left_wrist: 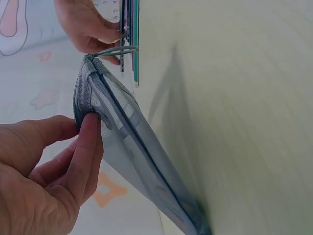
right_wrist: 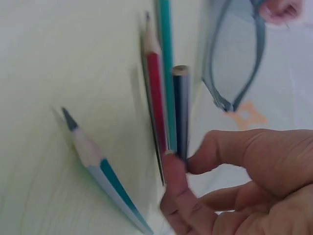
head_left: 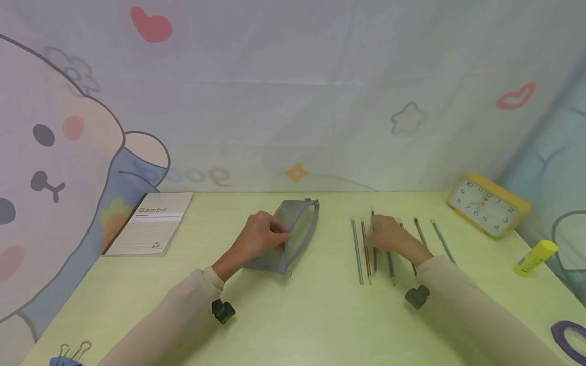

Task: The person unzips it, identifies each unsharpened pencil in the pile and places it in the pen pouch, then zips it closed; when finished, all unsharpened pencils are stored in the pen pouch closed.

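Observation:
My left hand (head_left: 263, 234) pinches the rim of a grey mesh zip pouch (left_wrist: 146, 152) between thumb and fingers. The pouch stands tilted on the table, its zipped mouth gaping toward the right. Over the row of pencils, my right hand (head_left: 389, 236) pinches a dark pencil (right_wrist: 181, 107) between thumb and fingertips. Close beside that pencil are a red pencil (right_wrist: 155, 93) and a green pencil (right_wrist: 166, 39). Another pencil (right_wrist: 117, 196), green and silver with a dark tip, lies apart from them on the table. Several pencils continue under and right of my right hand, partly hidden by it.
A notebook (head_left: 153, 223) lies at the back left. On the right stand a yellow alarm clock (head_left: 513, 223) and a yellow glue stick (head_left: 534, 258). A purple tape roll (head_left: 560, 333) sits at the right edge, a blue binder clip (head_left: 66, 361) at front left. Printed cloth hangs behind.

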A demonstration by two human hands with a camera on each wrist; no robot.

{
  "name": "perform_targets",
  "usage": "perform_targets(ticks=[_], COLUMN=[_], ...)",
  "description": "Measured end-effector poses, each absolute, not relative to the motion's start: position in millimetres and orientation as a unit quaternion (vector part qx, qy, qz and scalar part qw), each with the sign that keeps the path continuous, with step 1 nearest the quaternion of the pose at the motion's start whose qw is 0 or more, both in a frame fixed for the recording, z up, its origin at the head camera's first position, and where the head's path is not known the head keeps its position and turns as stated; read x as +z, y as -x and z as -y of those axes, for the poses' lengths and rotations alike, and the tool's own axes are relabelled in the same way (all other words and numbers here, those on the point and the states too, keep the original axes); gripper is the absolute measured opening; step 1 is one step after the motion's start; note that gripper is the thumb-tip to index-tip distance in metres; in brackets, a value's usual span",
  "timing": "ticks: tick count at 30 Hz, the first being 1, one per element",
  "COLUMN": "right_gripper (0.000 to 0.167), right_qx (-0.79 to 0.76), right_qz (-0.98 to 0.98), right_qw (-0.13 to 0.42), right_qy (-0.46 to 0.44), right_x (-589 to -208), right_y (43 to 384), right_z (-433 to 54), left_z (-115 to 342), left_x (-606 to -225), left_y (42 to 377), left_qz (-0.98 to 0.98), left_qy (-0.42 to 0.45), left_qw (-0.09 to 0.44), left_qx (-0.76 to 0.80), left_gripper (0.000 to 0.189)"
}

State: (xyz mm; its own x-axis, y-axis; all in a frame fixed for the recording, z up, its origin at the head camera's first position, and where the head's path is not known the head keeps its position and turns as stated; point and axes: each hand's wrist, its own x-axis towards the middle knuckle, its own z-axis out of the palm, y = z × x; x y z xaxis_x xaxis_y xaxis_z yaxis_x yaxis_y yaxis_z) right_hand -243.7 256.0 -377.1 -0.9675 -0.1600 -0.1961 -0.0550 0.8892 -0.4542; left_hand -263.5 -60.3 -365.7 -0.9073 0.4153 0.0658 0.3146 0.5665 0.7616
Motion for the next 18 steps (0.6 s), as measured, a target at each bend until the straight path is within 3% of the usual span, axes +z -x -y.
perform_targets(ticks=[3, 4, 9, 14, 18], right_gripper=[0.069, 0.076, 0.073, 0.071, 0.075], right_qx=[-0.282, -0.304, -0.442, -0.562, -0.584], right_qz=[-0.953, -0.947, -0.887, -0.793, -0.761], right_qw=[0.11, 0.106, 0.121, 0.215, 0.258], right_qy=[0.027, 0.025, 0.051, 0.097, 0.12], right_x=[-373, -371, -360, -360, -366], right_y=[248, 249, 246, 244, 244], right_z=[-262, -264, -263, -244, -220], left_z=[60, 60, 60, 60, 59], left_x=[-366, -366, -367, -369, -369], left_y=[264, 264, 264, 264, 264], left_qz=[-0.883, -0.883, -0.881, -0.881, -0.879], left_qy=[-0.207, -0.207, -0.206, -0.203, -0.205], left_qw=[0.062, 0.061, 0.059, 0.061, 0.061], left_qx=[0.416, 0.416, 0.421, 0.422, 0.427], left_gripper=[0.015, 0.015, 0.015, 0.013, 0.013])
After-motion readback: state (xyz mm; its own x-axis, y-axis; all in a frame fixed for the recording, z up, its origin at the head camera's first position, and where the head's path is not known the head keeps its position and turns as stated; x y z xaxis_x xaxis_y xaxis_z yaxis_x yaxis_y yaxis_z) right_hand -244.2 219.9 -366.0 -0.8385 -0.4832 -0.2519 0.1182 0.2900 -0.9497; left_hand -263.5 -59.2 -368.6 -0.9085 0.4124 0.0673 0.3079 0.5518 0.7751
